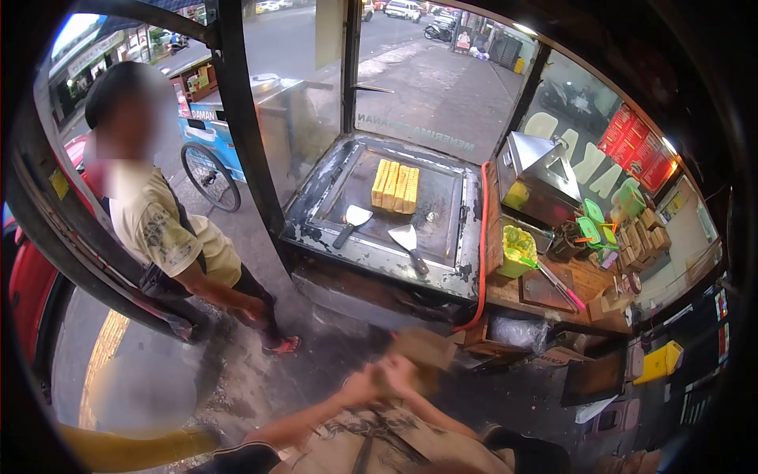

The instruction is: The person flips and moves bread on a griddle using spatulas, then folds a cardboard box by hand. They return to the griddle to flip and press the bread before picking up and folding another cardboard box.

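Observation:
Close to my body, my left hand (362, 386) and my right hand (399, 374) are side by side with curled fingers, closed on a brown cardboard box (426, 347). The box is smeared by motion and partly hidden behind the hands. Beyond them is a flat black griddle (347, 170), where a yellow-brown block of food cut into several strips (395, 187) sits. Two scrapers lie in front of the food: a left scraper (353, 224) and a right scraper (408, 246), both with dark handles. Neither hand touches them.
A person (170, 221) stands outside at left, near a blue cart (213, 146). Right of the griddle, an orange hose (483, 237) runs down by a wooden counter with a yellow-green container (517, 251), pink-handled tongs (564, 288) and stacked brown boxes (641, 241). Glass panes enclose the griddle.

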A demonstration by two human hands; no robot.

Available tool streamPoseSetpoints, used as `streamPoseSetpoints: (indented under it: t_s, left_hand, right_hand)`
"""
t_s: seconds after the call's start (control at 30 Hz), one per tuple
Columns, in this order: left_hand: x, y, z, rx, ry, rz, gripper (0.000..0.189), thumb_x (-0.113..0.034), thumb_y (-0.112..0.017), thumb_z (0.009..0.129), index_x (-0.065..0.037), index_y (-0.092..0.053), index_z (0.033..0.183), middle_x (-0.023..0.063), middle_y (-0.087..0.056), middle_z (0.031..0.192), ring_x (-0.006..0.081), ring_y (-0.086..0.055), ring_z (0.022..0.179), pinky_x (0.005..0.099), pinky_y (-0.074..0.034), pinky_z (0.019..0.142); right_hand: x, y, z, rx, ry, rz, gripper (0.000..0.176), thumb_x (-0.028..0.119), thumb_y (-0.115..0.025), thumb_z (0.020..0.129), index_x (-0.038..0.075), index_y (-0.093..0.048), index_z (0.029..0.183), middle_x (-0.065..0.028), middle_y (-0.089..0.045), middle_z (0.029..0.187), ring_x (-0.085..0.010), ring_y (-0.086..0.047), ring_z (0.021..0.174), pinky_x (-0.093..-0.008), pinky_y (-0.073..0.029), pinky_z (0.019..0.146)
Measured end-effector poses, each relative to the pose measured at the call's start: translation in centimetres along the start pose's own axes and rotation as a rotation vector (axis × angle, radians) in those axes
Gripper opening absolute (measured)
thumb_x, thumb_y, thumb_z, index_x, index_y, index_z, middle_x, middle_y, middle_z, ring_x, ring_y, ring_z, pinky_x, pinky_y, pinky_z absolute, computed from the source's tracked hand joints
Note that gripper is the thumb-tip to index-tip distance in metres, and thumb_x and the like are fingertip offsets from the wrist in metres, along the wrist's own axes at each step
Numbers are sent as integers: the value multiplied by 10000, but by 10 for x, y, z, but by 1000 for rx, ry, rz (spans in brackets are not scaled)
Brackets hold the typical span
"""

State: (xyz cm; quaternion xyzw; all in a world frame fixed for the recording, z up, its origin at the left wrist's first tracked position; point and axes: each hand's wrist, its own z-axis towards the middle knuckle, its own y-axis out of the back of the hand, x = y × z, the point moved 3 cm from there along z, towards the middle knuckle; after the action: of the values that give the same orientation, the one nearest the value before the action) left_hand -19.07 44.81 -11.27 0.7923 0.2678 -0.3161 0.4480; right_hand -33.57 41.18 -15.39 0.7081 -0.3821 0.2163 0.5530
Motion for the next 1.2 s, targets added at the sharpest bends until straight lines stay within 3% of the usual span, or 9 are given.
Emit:
streamPoseSetpoints:
  t_s: [0.2, 0.33, 0.37, 0.43, 0.7, 0.8, 1.0, 1.1, 1.2]
  left_hand:
    - [14, 4, 9, -370, -130, -210, 221, -202, -619, 822, -4, -601, 917, 208, -626, 813, 379, -628, 751, 438, -495, 671]
    - [-1, 23, 10, -599, -197, -277, 216, -213, -701, 788, -14, -665, 864, 152, -626, 792, 305, -628, 694, 366, -496, 643]
    - [-12, 33, 6, -614, -245, -266, 167, -158, -710, 774, -25, -675, 868, 133, -629, 801, 289, -620, 724, 361, -497, 666]
    - [-25, 47, 4, -646, -355, -190, 146, -142, -710, 765, -32, -684, 858, 120, -631, 801, 280, -612, 760, 357, -496, 683]
    - [-50, 75, -1, -522, -533, -78, 102, -121, -702, 751, -37, -701, 808, 99, -636, 811, 288, -593, 790, 371, -495, 703]
    - [-51, 72, 0, -496, -558, -72, 102, -111, -710, 735, -29, -698, 794, 97, -636, 809, 283, -592, 776, 370, -495, 700]
    - [-64, 72, -6, -578, -597, -98, 104, -106, -712, 726, -20, -686, 778, 92, -632, 800, 281, -593, 756, 363, -495, 686]
    - [-72, 73, -9, -561, -626, -83, 106, -104, -710, 729, -15, -682, 781, 94, -629, 803, 285, -594, 757, 366, -495, 687]
    - [-71, 72, -7, -470, -644, -37, 102, -99, -700, 736, -14, -677, 788, 98, -625, 816, 289, -597, 773, 373, -495, 697]
  right_hand:
    - [-4, 4, -19, -31, 3, 149, 268, 287, -723, 763, 36, -702, 855, -139, -691, 796, -204, -675, 758, -322, -500, 716]
    - [-19, -6, -12, 223, -110, 755, 363, 176, -627, 894, 35, -558, 1222, -70, -616, 1118, -159, -586, 997, -318, -478, 880]
    - [-16, -5, -9, 265, -115, 890, 466, 150, -602, 909, 45, -437, 1331, -85, -563, 1213, -181, -563, 1075, -330, -470, 918]
    - [-32, -13, 5, 324, -143, 873, 439, 163, -591, 914, 46, -455, 1315, -91, -571, 1209, -197, -568, 1083, -337, -470, 923]
    - [-26, 0, 10, 431, -27, 929, 475, 199, -576, 922, 74, -407, 1348, -92, -541, 1255, -213, -537, 1133, -363, -476, 924]
    - [14, 18, -8, 304, 87, 924, 526, 156, -602, 905, 78, -367, 1369, -69, -480, 1301, -189, -506, 1144, -358, -479, 918]
    - [-12, 14, -1, 260, 69, 908, 550, 136, -621, 893, 82, -354, 1371, -54, -432, 1311, -174, -472, 1131, -320, -469, 920]
    - [20, 31, -15, 142, 58, 969, 603, 33, -752, 753, 33, -414, 1253, -70, -513, 1143, -185, -549, 1020, -305, -545, 792]
    - [4, 26, -17, 262, 76, 775, 515, 154, -580, 922, 87, -346, 1377, -45, -428, 1311, -179, -469, 1134, -313, -464, 921]
